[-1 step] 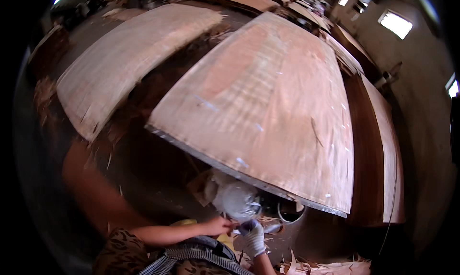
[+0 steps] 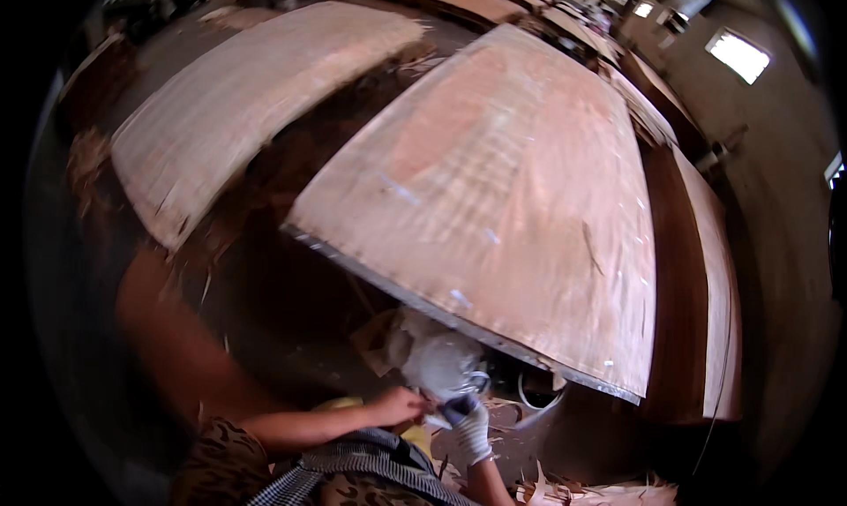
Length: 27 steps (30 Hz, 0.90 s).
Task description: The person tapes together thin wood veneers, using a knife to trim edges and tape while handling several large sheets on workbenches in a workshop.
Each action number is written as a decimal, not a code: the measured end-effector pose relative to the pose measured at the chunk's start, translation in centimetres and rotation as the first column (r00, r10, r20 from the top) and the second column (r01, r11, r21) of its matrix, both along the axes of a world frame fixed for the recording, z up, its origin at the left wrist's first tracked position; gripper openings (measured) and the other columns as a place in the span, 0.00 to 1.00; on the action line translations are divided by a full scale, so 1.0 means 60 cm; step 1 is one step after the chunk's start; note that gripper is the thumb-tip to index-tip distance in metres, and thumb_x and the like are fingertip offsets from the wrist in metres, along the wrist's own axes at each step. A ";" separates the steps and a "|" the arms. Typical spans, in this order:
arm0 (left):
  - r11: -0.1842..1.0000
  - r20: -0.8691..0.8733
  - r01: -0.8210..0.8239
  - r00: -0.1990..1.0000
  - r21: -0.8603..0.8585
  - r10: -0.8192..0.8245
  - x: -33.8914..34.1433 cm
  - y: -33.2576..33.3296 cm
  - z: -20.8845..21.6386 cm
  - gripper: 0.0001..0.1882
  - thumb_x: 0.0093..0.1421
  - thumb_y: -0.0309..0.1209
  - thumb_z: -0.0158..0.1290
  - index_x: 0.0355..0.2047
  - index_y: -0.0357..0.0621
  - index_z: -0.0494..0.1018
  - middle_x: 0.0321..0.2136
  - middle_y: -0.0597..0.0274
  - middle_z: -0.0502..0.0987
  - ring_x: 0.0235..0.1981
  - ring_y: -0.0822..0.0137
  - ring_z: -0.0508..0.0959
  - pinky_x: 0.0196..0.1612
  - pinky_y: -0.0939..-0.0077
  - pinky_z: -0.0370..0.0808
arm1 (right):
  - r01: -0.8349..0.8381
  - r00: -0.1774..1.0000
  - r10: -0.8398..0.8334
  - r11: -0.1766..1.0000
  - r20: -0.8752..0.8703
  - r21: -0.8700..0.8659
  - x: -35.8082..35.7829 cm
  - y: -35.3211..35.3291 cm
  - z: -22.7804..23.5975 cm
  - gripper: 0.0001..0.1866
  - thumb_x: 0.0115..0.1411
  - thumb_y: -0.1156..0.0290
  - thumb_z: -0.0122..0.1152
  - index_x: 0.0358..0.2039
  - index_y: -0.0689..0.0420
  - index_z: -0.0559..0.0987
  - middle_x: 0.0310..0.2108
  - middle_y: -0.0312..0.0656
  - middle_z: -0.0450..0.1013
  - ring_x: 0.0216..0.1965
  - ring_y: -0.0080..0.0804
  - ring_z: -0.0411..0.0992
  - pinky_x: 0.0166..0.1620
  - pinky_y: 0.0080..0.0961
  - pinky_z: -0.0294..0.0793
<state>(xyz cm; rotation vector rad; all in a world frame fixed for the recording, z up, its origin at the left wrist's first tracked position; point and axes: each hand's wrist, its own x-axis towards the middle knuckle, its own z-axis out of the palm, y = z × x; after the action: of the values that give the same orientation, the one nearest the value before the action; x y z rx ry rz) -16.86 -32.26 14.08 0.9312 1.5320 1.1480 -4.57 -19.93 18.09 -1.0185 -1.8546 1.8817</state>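
Note:
Low at the centre, just in front of my waist, my two hands meet. My bare left hand (image 2: 399,406) is closed, its fingertips brought up to the other hand; whatever is in them is too small and blurred to name. A white knitted glove with a dark palm covers my right hand (image 2: 468,425), whose fingers are curled and closed, their contents hidden. Just beyond the hands is a clear plastic bag (image 2: 437,360), below the near edge of a big stack topped by a pinkish wood veneer sheet (image 2: 494,206).
Another veneer-topped stack (image 2: 256,109) stands at the left, and a dark brown stack (image 2: 675,285) at the right. Below the main stack's front edge sits a bucket (image 2: 540,391) with a pale rim. Torn veneer scraps (image 2: 600,493) lie at the lower right.
The view has shifted slightly, so the stacks sit a little further right in the picture. Both hands stay together in front of my waist.

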 end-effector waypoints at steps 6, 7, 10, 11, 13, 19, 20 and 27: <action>0.901 -0.014 -0.433 0.902 -0.030 0.432 -0.173 -0.184 0.130 0.08 0.55 0.31 0.49 0.28 0.40 0.74 0.12 0.66 0.71 0.09 0.80 0.66 0.13 0.86 0.62 | -0.284 0.938 0.110 0.786 -0.328 -0.548 -0.238 -0.162 0.006 0.16 0.46 0.72 0.62 0.36 0.55 0.71 0.35 0.35 0.70 0.31 0.23 0.69 0.31 0.17 0.68; 0.870 0.013 -0.493 0.870 -0.030 0.494 -0.200 -0.217 0.134 0.08 0.55 0.31 0.50 0.27 0.39 0.74 0.11 0.66 0.71 0.09 0.80 0.66 0.13 0.86 0.62 | -0.340 0.919 0.120 0.727 -0.377 -0.597 -0.280 -0.187 0.015 0.16 0.46 0.70 0.62 0.37 0.56 0.71 0.33 0.36 0.71 0.30 0.24 0.69 0.29 0.17 0.67; 0.798 -0.004 -0.602 0.798 -0.022 0.602 -0.279 -0.317 0.121 0.08 0.53 0.32 0.51 0.27 0.40 0.74 0.11 0.63 0.71 0.09 0.78 0.67 0.13 0.84 0.63 | -0.214 0.962 -0.005 0.601 -0.272 -0.770 -0.414 -0.243 0.088 0.10 0.52 0.63 0.57 0.31 0.54 0.70 0.26 0.35 0.70 0.22 0.24 0.67 0.21 0.19 0.65; 0.816 -0.192 -0.575 0.796 0.052 0.574 -0.328 -0.353 0.074 0.08 0.53 0.32 0.52 0.27 0.41 0.74 0.11 0.63 0.71 0.09 0.76 0.68 0.13 0.84 0.64 | -0.220 0.949 -0.053 0.595 -0.310 -0.773 -0.470 -0.198 0.049 0.10 0.54 0.62 0.54 0.32 0.53 0.70 0.18 0.31 0.65 0.17 0.22 0.63 0.16 0.16 0.61; 0.800 -0.379 -0.599 0.742 -0.006 0.553 -0.397 -0.437 0.053 0.08 0.51 0.33 0.52 0.26 0.42 0.75 0.12 0.61 0.71 0.10 0.73 0.69 0.15 0.81 0.66 | -0.224 0.939 -0.013 0.732 -0.343 -0.644 -0.541 -0.141 0.021 0.11 0.54 0.62 0.53 0.34 0.55 0.68 0.11 0.28 0.58 0.10 0.17 0.55 0.12 0.13 0.54; 0.441 -0.652 -0.891 0.398 -0.108 0.645 -0.601 -0.822 -0.130 0.08 0.51 0.32 0.49 0.23 0.41 0.73 0.11 0.62 0.69 0.13 0.63 0.72 0.19 0.73 0.69 | 0.015 0.847 -0.402 0.672 -0.348 -0.740 -0.711 0.007 0.016 0.07 0.54 0.66 0.53 0.32 0.52 0.68 0.10 0.26 0.57 0.08 0.16 0.55 0.10 0.13 0.51; 0.237 -0.654 -0.958 0.284 -0.161 0.701 -0.611 -0.916 -0.168 0.07 0.50 0.30 0.49 0.25 0.40 0.73 0.10 0.62 0.68 0.14 0.63 0.72 0.20 0.73 0.69 | 0.019 0.810 -0.462 0.637 -0.362 -0.771 -0.747 0.004 0.008 0.06 0.54 0.66 0.53 0.31 0.51 0.69 0.11 0.26 0.58 0.09 0.16 0.55 0.10 0.12 0.52; -0.109 -0.767 -0.929 0.223 -0.355 0.602 -0.661 -1.047 -0.177 0.23 0.54 0.35 0.47 0.46 0.32 0.63 0.43 0.43 0.66 0.46 0.53 0.66 0.50 0.62 0.61 | -0.055 0.908 -0.222 0.777 -0.356 -0.626 -1.032 -0.065 -0.012 0.10 0.52 0.71 0.54 0.36 0.52 0.67 0.20 0.33 0.65 0.18 0.20 0.63 0.19 0.14 0.63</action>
<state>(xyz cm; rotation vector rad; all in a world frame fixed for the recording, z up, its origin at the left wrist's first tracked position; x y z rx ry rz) -56.54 -95.09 3.46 -0.7738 2.7752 0.7188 -66.48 -23.80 17.37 -0.7568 -0.9255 2.4868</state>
